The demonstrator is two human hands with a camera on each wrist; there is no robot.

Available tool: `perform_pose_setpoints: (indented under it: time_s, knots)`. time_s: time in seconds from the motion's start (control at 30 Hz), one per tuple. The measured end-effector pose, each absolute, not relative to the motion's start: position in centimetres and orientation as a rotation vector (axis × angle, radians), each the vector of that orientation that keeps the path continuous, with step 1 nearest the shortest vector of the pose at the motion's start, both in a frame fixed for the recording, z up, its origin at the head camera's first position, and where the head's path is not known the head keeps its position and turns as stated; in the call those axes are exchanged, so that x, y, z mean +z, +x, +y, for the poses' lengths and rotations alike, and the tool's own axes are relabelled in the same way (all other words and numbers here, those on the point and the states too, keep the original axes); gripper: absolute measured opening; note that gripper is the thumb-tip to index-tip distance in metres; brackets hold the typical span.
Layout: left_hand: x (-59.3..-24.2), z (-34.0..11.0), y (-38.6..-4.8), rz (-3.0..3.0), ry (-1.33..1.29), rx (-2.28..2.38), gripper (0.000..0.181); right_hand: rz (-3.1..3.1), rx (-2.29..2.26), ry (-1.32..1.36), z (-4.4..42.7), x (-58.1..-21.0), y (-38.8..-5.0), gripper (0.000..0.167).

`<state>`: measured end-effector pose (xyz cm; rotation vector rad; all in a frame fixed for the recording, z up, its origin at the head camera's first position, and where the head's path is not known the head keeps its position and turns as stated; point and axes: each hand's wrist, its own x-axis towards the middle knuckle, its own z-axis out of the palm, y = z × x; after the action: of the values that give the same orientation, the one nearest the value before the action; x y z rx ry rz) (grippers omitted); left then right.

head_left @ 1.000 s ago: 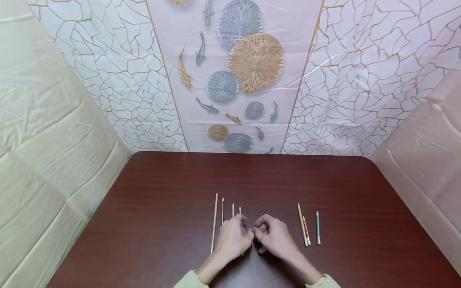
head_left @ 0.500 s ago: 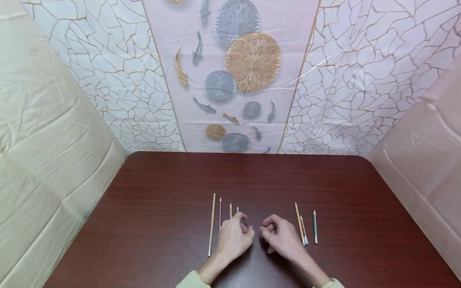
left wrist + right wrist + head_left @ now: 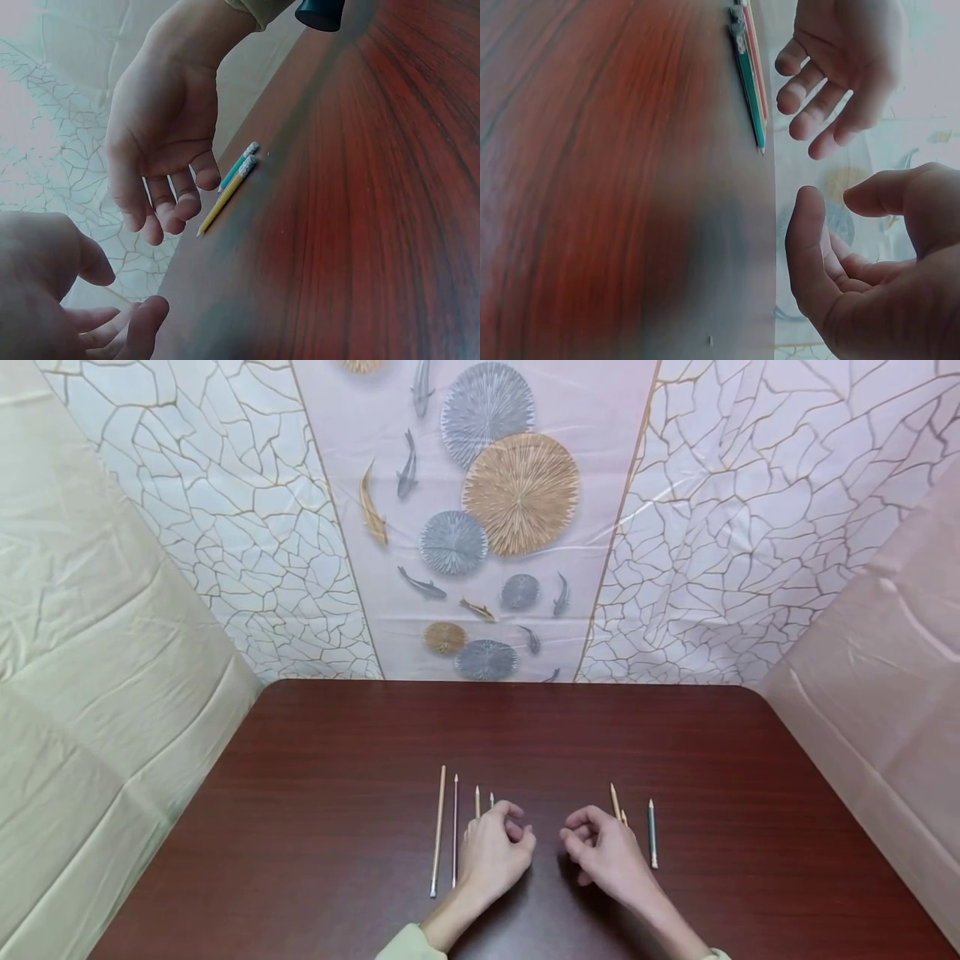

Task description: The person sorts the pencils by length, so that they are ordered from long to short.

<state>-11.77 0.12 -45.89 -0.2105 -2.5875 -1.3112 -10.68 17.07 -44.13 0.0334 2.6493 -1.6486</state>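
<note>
My left hand (image 3: 495, 853) hovers with loosely bent fingers and nothing in its grasp, partly covering a short tan pencil (image 3: 477, 802) and a teal one (image 3: 491, 798). Left of it lie a long tan pencil (image 3: 438, 831) and a dark reddish pencil (image 3: 455, 827). Across a gap, my right hand (image 3: 611, 860), also empty and loosely bent, hides the lower ends of two tan pencils (image 3: 615, 802); a green pencil (image 3: 652, 835) lies to its right. The left wrist view shows the left hand (image 3: 82, 292) apart from the right hand (image 3: 172, 135).
The dark red wooden table (image 3: 510, 727) meets a patterned cloth backdrop (image 3: 480, 527) at its far edge. Pale cloth hangs on both sides. A tiny light speck (image 3: 710, 341) lies on the tabletop in the right wrist view.
The hands, at first with fingertips close together, have parted. My right hand has moved right, over the two tan pencils' lower ends; my left has shifted slightly right, uncovering more of the reddish pencil.
</note>
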Motion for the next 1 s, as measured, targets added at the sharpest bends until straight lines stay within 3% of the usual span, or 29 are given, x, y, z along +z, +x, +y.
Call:
perform_pose_setpoints:
  time_s: [1.0]
  knots:
    - [-46.4, 3.3, -12.6, -2.580, -0.127, -1.449, 0.016, 2.719, -1.598, 0.188, 21.5, -43.5, -10.6, 0.019]
